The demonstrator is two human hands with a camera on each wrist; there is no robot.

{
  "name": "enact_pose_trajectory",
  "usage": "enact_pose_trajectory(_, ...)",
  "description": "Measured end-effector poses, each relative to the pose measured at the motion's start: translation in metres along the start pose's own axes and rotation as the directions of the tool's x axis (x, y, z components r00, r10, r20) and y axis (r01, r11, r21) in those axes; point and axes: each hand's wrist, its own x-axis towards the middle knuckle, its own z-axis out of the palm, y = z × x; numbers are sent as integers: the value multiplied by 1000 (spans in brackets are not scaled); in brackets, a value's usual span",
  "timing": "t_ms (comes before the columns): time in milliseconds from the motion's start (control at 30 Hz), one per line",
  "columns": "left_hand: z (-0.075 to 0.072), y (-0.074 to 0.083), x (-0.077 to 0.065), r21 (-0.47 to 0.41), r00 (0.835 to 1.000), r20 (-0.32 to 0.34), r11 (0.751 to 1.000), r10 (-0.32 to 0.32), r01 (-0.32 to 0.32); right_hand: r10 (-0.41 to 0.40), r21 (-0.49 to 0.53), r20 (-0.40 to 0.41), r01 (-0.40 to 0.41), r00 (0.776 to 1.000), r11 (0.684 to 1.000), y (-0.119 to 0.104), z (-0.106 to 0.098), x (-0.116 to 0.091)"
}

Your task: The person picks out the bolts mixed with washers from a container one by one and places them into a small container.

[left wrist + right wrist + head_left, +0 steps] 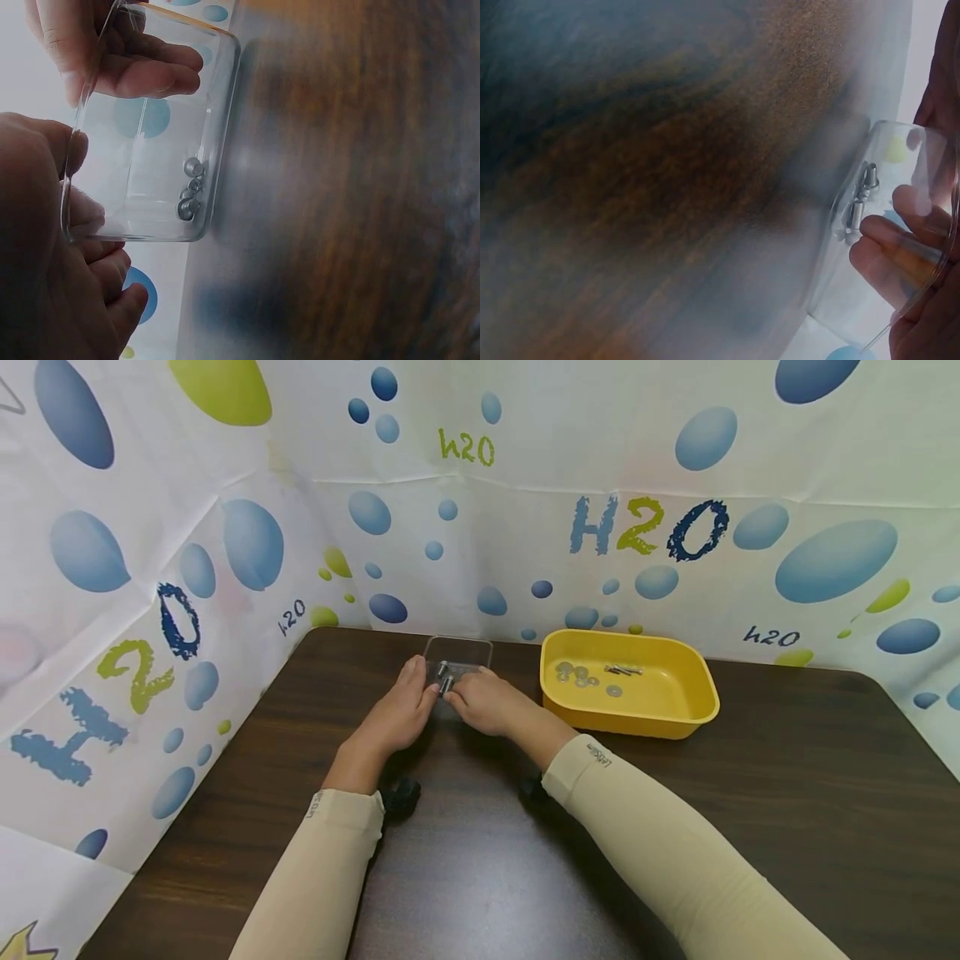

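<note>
Cloth [540, 452] printed with blue and green drops stands behind and to the left of your dark wooden table [465, 868]. Your pale sleeves [645, 835] stretch over the tabletop. Toward its back, on your right, sits a yellow tub [615, 718]; near it, to the left, you have a clear box [157, 202] — whether its base meets the wood you cannot tell. Your hands are close to one another, both clamped on the box: your left hand [397, 714] grips its left side, your right hand [491, 702] its right. Small metal cylinders [193, 186] lie on the box's floor, while your tub holds slim screws [624, 670] and flat round washers [581, 672].
</note>
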Motion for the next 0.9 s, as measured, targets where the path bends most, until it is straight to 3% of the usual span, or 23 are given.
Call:
enact_pose_trajectory(533, 6, 3, 1, 4, 1000, -3, 1000, -14, 14, 10, 86, -9, -9, 1000, 996, 9, 4, -7)
enact_pose_trajectory(900, -1, 2, 2, 4, 998, -42, 999, -44, 44, -5, 129, -121, 20, 993, 991, 16, -9, -13)
